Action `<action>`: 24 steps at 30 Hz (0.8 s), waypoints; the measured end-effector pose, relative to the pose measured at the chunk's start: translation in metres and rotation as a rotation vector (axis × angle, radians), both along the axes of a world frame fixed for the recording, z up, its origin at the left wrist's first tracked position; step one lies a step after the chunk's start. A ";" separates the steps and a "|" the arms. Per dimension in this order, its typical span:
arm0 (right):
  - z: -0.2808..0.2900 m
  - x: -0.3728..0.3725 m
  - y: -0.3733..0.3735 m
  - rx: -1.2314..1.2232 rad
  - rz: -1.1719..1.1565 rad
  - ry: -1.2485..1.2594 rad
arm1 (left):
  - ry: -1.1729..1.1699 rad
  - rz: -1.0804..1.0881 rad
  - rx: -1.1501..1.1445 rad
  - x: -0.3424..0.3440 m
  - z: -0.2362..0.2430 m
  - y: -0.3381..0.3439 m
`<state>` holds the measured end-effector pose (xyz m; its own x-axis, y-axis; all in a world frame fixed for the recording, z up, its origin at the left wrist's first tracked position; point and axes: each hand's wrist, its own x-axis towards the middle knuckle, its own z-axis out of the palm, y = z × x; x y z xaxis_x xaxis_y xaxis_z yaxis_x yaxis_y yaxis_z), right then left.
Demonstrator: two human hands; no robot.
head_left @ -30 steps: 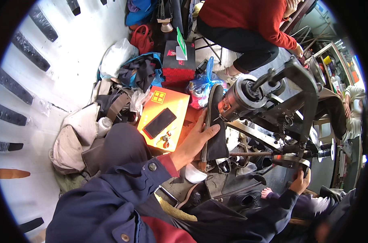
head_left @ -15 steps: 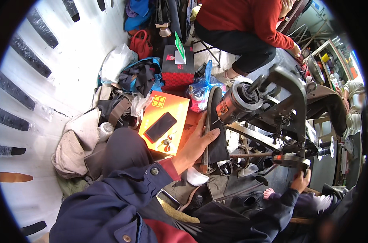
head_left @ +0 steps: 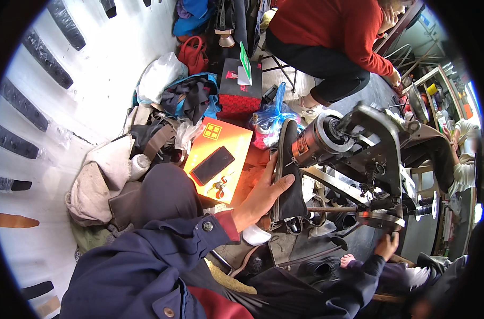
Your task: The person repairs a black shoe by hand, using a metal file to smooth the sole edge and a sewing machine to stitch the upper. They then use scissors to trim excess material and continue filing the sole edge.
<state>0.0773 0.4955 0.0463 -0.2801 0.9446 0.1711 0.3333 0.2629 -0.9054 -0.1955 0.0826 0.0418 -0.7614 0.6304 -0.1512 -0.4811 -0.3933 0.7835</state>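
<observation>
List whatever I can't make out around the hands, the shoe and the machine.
All in the head view:
- Some fingers of the left hand: hidden behind the dark shoe.
- Any shoe surface behind the machine's drum: covered by that drum.
- Whether the right hand touches the wheel: fingertips blurred.
- The blue bag's contents: obscured by its plastic.
- The red-sleeved person's head: cut off by the upper edge.

glare bleaches the white panel (head_left: 111,90); black fisheye rim, edges curving.
</observation>
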 end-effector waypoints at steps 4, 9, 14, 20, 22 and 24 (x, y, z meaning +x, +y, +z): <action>-0.049 -0.024 -0.048 -0.309 0.303 -0.439 | 0.024 -0.007 -0.028 0.001 0.002 -0.001; 0.023 -0.029 -0.069 0.010 0.441 -0.103 | 0.026 0.055 -0.072 0.001 -0.008 0.002; 0.005 0.000 -0.001 0.010 -0.018 -0.044 | 0.096 0.061 -0.082 0.002 -0.010 0.003; -0.033 -0.038 -0.075 -0.392 0.468 -0.330 | 0.064 0.062 -0.049 0.004 -0.009 0.004; -0.001 -0.038 -0.081 -0.118 0.533 -0.165 | 0.057 0.054 -0.081 0.003 -0.010 0.003; 0.035 -0.023 -0.054 0.069 0.379 -0.076 | 0.056 0.040 -0.075 0.002 -0.008 0.002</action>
